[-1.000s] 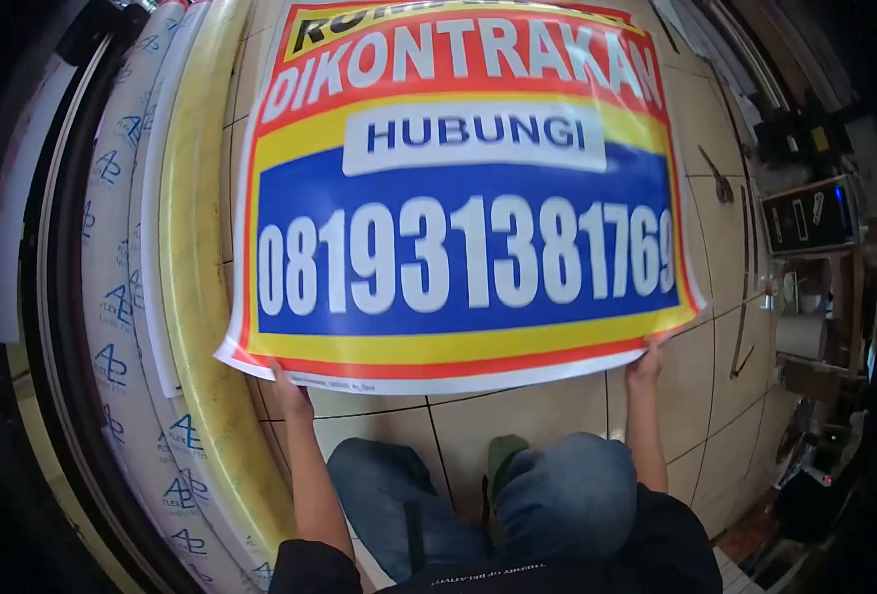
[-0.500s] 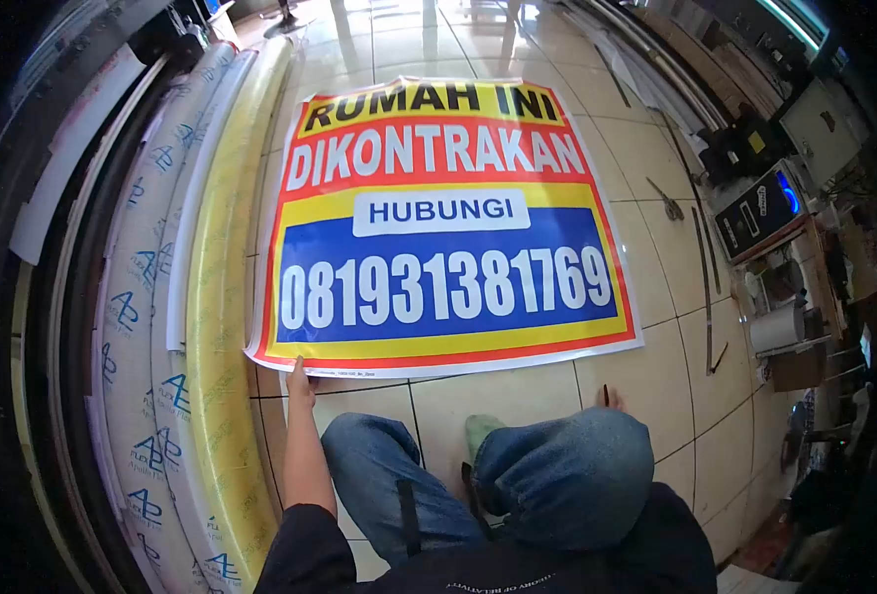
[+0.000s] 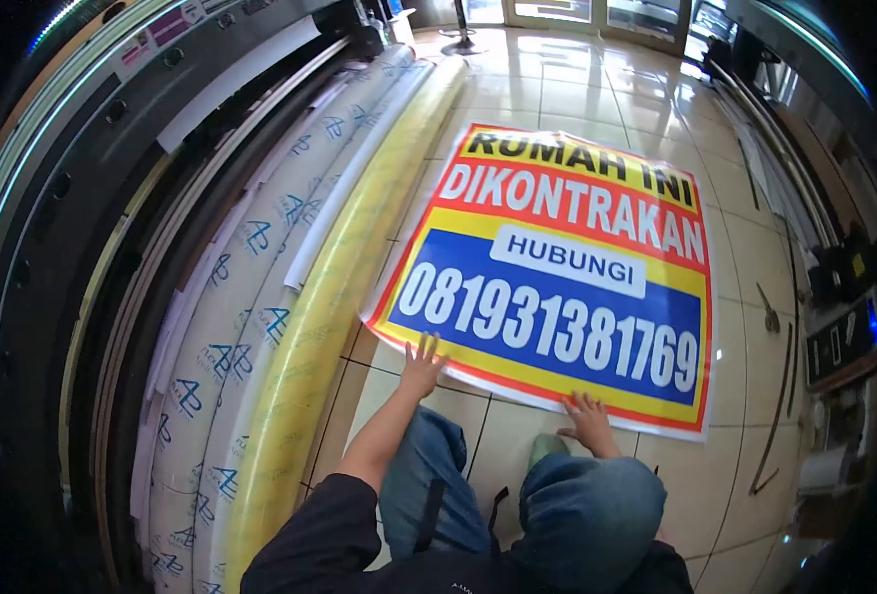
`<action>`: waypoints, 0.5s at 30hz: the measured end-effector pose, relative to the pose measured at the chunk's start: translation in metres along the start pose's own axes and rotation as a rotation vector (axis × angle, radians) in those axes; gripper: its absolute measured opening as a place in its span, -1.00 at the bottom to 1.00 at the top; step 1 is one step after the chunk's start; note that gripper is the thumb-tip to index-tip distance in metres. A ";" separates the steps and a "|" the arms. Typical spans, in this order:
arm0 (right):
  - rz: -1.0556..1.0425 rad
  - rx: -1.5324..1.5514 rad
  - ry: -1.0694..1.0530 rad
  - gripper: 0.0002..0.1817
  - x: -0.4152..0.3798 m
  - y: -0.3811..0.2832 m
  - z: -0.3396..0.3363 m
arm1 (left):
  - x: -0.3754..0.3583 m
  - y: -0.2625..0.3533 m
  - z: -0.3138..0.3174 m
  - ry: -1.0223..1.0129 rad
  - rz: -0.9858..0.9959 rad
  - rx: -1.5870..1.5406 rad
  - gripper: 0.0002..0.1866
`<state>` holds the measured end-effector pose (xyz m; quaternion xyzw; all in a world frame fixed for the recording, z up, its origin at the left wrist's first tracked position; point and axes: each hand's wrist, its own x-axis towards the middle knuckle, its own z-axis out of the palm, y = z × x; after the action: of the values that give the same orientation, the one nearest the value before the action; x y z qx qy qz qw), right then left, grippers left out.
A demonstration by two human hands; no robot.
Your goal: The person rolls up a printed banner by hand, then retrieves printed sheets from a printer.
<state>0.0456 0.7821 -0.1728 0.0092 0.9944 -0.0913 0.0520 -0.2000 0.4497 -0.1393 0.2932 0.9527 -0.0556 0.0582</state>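
Note:
A printed banner in red, yellow and blue lies flat on the tiled floor, with large white digits across its blue field. My left hand rests with fingers spread on the banner's near left edge. My right hand presses flat on the near edge further right, fingers apart. Neither hand grips anything. My knees in blue jeans are just below the hands.
Long rolls of wrapped material and a yellowish roll lie along the banner's left side, beside a large printer body. Long thin strips and tools lie on the floor at right, near cluttered shelves.
The banner went from being held up by its lower corners to lying flat on the floor. Both hands let go and now press open on its near edge; the view swung left.

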 end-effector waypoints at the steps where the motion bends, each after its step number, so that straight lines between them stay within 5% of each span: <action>1: -0.021 0.046 0.057 -0.28 0.002 0.006 0.001 | 0.000 -0.002 -0.001 -0.070 0.196 0.078 -0.40; 3: -0.038 0.099 0.119 -0.39 0.008 0.020 0.010 | 0.013 -0.016 0.023 -0.105 0.268 -0.030 -0.46; 5: -0.127 0.031 0.350 -0.74 0.006 0.032 0.024 | 0.026 -0.030 0.047 -0.125 0.399 -0.285 -0.56; 8: -0.012 0.119 0.312 -0.95 0.019 0.037 0.024 | 0.028 -0.026 0.063 -0.005 0.613 -0.290 -0.61; 9: -0.010 0.160 0.345 -0.94 0.025 0.037 0.012 | 0.018 -0.012 0.047 0.236 0.634 -0.403 -0.74; 12: 0.006 0.181 0.334 -0.93 0.029 0.037 -0.015 | 0.025 0.008 0.023 0.215 0.735 -0.372 -0.83; 13: 0.021 0.181 0.329 -0.93 0.024 0.040 -0.013 | 0.030 0.004 0.019 -0.044 0.635 -0.363 -0.88; 15: -0.048 0.149 0.255 -0.95 0.010 0.053 -0.005 | 0.039 -0.021 0.043 0.060 0.679 -0.339 -0.89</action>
<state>0.0368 0.8353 -0.1784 0.0007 0.9834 -0.1643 -0.0776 -0.2403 0.4485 -0.1856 0.5799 0.7982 0.1340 0.0932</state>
